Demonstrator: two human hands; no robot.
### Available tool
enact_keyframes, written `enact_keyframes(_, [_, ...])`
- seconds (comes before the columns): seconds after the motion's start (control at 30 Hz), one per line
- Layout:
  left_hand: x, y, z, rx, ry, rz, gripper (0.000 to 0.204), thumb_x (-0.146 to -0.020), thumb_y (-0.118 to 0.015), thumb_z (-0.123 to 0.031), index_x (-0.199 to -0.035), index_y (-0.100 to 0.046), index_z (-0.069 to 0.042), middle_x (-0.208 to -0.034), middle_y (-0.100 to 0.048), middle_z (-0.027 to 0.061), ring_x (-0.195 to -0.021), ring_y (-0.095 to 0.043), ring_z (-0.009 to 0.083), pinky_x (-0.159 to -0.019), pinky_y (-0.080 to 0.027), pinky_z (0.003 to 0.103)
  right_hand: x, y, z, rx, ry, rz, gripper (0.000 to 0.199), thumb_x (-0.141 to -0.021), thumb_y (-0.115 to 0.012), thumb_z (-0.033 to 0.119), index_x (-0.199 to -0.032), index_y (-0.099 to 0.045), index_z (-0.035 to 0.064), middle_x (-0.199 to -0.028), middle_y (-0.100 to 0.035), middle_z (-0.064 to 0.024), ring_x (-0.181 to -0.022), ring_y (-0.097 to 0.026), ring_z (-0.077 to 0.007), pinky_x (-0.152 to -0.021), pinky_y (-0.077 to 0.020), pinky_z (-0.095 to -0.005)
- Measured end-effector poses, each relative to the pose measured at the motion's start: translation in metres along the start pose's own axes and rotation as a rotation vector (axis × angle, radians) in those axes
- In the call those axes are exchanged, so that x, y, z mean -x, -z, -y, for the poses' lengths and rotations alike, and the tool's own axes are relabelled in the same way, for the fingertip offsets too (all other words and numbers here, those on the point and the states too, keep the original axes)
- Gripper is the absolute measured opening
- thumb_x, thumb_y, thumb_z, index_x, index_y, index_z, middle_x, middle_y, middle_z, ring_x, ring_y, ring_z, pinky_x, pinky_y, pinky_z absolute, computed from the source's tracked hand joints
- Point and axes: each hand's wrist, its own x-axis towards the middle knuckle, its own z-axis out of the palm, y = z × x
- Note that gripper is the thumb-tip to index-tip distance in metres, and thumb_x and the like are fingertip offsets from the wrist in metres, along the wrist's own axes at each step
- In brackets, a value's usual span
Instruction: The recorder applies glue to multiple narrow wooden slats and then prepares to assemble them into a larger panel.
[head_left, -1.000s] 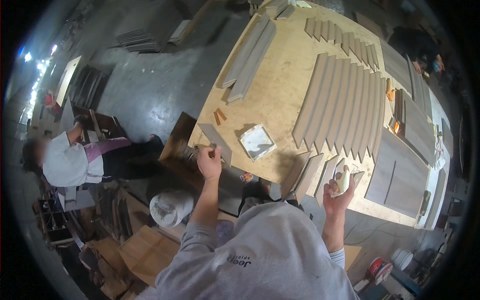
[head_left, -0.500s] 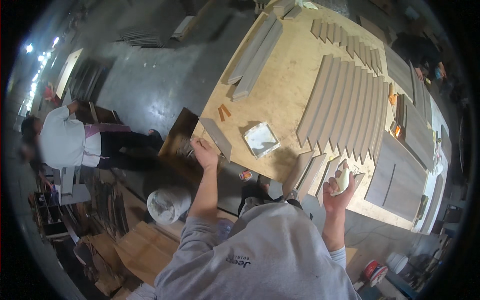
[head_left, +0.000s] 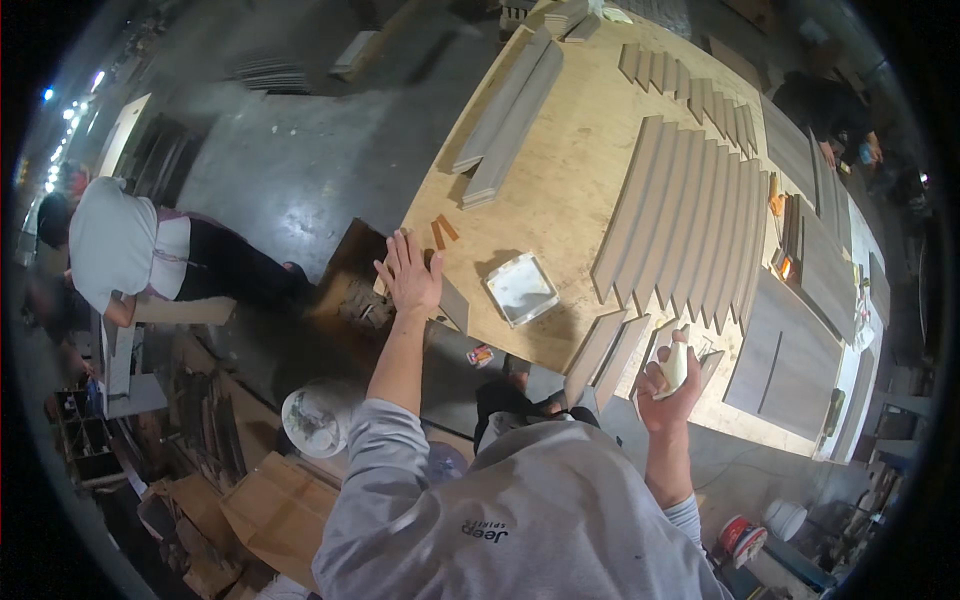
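My left hand (head_left: 412,282) is spread flat, fingers apart, over the near left corner of the wooden table (head_left: 580,170). It partly covers a short grey-brown board (head_left: 456,304) with an angled end. In my right hand (head_left: 672,402), at the near edge, is a pale cream squeeze bottle (head_left: 677,366), its narrow end pointing away from me. Several angled board pieces (head_left: 597,348) lie by that hand, some overhanging the edge. Between the hands stands a shallow white tray (head_left: 494,299) with whitish contents. Two orange-brown strips (head_left: 445,232) lie beyond my left hand.
A row of long angled boards (head_left: 690,220) fills the table's right middle, shorter pieces (head_left: 690,88) behind. Longer boards (head_left: 512,122) lie at the left edge. Wide panels (head_left: 785,362) are on the right. Beside the corner stands an open brown box (head_left: 352,262). A person (head_left: 122,245) bends at left.
My left hand has moved from the box's edge onto the short board, and its curled fingers have spread. My right hand keeps the bottle almost in place. The person at left has bent forward.
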Motion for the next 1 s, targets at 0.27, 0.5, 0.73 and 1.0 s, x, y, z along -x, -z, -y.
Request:
enact_keyframes(0.27, [0.004,-0.009,-0.008,-0.121,-0.015,-0.175,0.066,-0.100,-0.045,-0.051,-0.154,-0.033,-0.014,-0.145,-0.044,0.0127,-0.136,-0.037,0.0291,-0.109,-0.027,0.055,-0.002,-0.001,0.008,-0.068,0.049,0.009,0.031,-0.101,-0.051,0.036,-0.124,-0.058,0.0161,-0.084,-0.059,0.0002,-0.050,-0.043,-0.0095,-0.045,-0.0337,-0.0250])
enact_keyframes(0.5, [-0.021,0.009,0.003,-0.039,0.010,-0.182,0.054,-0.102,-0.051,-0.038,-0.150,-0.042,-0.016,-0.122,-0.057,0.0116,-0.111,-0.053,0.0330,-0.095,-0.040,0.048,0.001,0.031,0.058,-0.144,0.289,0.108,0.035,-0.104,-0.046,0.035,-0.129,-0.056,0.0136,-0.090,-0.064,0.0026,-0.052,-0.044,-0.0070,-0.045,-0.0348,-0.0227])
enact_keyframes(0.73, [-0.047,-0.012,0.050,0.493,0.184,-0.663,0.042,-0.103,-0.050,-0.020,-0.138,-0.052,0.002,-0.121,-0.058,0.0259,-0.112,-0.055,0.0441,-0.096,-0.045,0.048,0.025,0.075,0.101,-0.157,0.498,-0.014,0.038,-0.106,-0.043,0.034,-0.134,-0.052,0.0097,-0.089,-0.059,0.0016,-0.056,-0.045,-0.0050,-0.044,-0.0343,-0.0207])
enact_keyframes(1.0, [0.002,-0.057,0.081,1.186,0.758,-0.142,0.048,-0.106,-0.045,-0.032,-0.140,-0.048,0.001,-0.137,-0.055,0.0183,-0.120,-0.057,0.0352,-0.099,-0.049,0.044,0.030,0.115,0.155,-0.123,0.637,0.137,0.035,-0.107,-0.042,0.028,-0.130,-0.056,0.0057,-0.097,-0.064,-0.0052,-0.058,-0.048,-0.0089,-0.050,-0.0381,-0.0233])
